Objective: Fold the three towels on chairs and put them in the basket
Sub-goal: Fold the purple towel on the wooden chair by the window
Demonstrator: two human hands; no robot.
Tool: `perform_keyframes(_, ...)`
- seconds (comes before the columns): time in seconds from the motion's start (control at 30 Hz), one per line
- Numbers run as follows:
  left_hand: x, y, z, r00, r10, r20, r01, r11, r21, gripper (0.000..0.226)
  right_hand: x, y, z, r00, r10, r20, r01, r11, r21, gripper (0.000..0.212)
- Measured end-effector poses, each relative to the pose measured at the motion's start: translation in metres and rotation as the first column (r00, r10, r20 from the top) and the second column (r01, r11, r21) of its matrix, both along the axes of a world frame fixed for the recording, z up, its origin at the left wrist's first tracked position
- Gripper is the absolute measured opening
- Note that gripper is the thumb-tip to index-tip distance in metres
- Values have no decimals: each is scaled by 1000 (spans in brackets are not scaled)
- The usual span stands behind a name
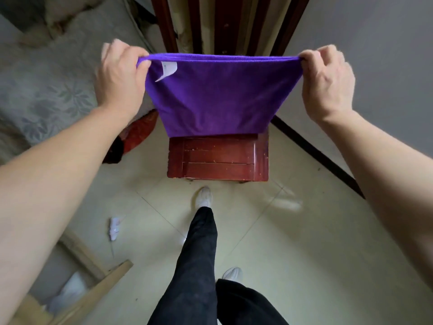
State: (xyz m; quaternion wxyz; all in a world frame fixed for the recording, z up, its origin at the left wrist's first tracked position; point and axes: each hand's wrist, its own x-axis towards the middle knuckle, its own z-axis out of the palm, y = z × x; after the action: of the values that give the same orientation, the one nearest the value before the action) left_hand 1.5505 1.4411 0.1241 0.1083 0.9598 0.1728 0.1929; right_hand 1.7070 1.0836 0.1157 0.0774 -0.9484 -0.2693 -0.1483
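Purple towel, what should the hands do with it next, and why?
Probably bring the left hand and right hand together, folding the purple towel in half. Each hand pinches a top corner, and it hangs spread flat above the wooden chair.

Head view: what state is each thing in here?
purple towel, hanging flat, stretched between both hands.
left hand, grip pinching its top left corner.
right hand, grip pinching its top right corner.
wooden chair, standing, seat partly hidden by the towel.
white tag, curled over.
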Motion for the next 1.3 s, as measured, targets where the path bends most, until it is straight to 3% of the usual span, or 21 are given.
perform_keyframes(0.2, -34, -5, -16, 994, -104, 17, 102, 989, 108, 26, -23, -16, -11, 1000, 12, -15, -12, 999, -31, 25)
perform_keyframes(0.3, -61, -14, -59, 986, -150, -71, 156, 984, 84, 19, -43, -27, -46, 987, 24, -162, -37, 996, -77, 24)
perform_keyframes(0.47, -121, -43, -157, 907, -226, -354, 236, 972, -16, 13, -101, -50, -133, 893, -10, -451, -99, 971, -219, 24)
perform_keyframes(0.6, -163, -71, -215, 723, -165, -671, 86, 985, -150, 11, -145, -64, -181, 765, -83, -639, -199, 913, -356, 25)
perform_keyframes(0.7, -185, -84, -230, 601, -146, -786, 25, 986, -164, 15, -167, -73, -193, 671, -138, -728, -236, 891, -387, 28)
perform_keyframes(0.8, -196, -92, -225, 566, -148, -811, -44, 977, -209, 17, -179, -79, -188, 602, -158, -783, -278, 878, -390, 30)
perform_keyframes(0.9, -184, -89, -212, 606, -149, -782, -132, 950, -283, 14, -167, -72, -175, 570, -176, -802, -184, 925, -334, 28)
perform_keyframes(1.0, -144, -74, -197, 684, -51, -727, -389, 818, -424, 13, -134, -50, -164, 553, -210, -806, 25, 971, -237, 25)
perform_keyframes(1.07, -112, -61, -190, 748, 47, -662, -544, 614, -572, 12, -107, -30, -160, 544, -229, -807, 165, 972, -165, 25)
perform_keyframes(1.17, -67, -41, -189, 797, 168, -580, -601, 320, -732, 13, -67, -2, -164, 449, -250, -858, 419, 907, -44, 24)
perform_keyframes(1.3, -18, -14, -208, 806, 222, -549, -589, 203, -782, 18, -18, 26, -194, 424, -235, -875, 543, 839, 37, 29)
